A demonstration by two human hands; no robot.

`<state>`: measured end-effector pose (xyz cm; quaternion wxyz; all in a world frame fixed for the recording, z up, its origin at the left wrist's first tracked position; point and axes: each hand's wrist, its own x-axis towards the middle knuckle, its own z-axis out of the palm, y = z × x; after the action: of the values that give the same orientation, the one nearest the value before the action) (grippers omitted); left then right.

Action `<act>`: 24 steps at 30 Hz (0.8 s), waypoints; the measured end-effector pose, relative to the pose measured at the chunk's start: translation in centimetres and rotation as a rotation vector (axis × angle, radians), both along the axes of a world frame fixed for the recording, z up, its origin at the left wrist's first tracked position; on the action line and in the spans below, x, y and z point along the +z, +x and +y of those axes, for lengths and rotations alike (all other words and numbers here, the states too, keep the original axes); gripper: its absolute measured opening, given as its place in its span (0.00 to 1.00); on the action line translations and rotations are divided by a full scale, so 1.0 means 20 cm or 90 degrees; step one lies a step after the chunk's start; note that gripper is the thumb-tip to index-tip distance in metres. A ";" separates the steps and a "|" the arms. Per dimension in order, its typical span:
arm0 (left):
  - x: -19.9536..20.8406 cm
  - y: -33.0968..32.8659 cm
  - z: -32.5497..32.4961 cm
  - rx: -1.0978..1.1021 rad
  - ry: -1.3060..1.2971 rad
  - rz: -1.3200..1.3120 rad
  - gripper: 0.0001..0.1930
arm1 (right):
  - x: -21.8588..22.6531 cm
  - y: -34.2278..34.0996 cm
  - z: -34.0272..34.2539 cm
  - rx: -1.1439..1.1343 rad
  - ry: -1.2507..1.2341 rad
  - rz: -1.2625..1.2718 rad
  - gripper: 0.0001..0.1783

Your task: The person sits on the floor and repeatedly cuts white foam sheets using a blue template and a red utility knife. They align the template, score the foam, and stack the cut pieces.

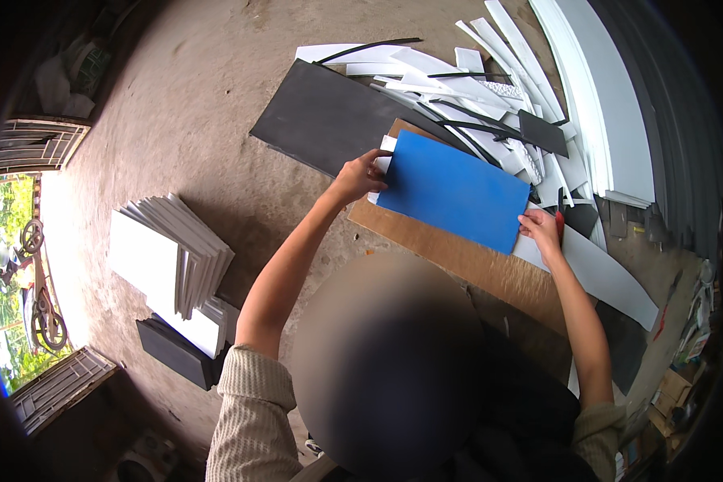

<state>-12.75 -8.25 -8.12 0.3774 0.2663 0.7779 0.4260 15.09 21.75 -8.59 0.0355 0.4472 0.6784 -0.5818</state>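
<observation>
A flat blue rectangular sheet [454,193] lies over a white foam-like sheet [610,269], whose ends stick out past it on the left and right. Beneath both is a brown wooden board [426,243]. My left hand [357,178] has its fingers closed around the blue sheet's left edge, by the white end. At the lower right corner, my right hand [543,233] pinches the sheet between thumb and fingers. Just beyond the right hand rests a tool with a red handle [560,218], its kind unclear.
Behind the board, white offcut strips [450,80] and thin black strips are heaped beside a dark grey panel [321,112]. Long white sheets [610,104] are stacked at right. A leaning stack of white panels [149,249] stands at left above black ones [173,353].
</observation>
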 end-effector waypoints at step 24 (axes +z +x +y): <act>-0.06 0.18 -0.07 -0.376 -0.046 0.778 0.39 | -0.02 -0.01 0.02 -0.021 -0.014 -0.023 0.15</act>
<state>-9.19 -9.55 -9.26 -0.0206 0.6474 0.7601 0.0519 14.89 22.10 -9.06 0.0431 0.4687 0.6636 -0.5815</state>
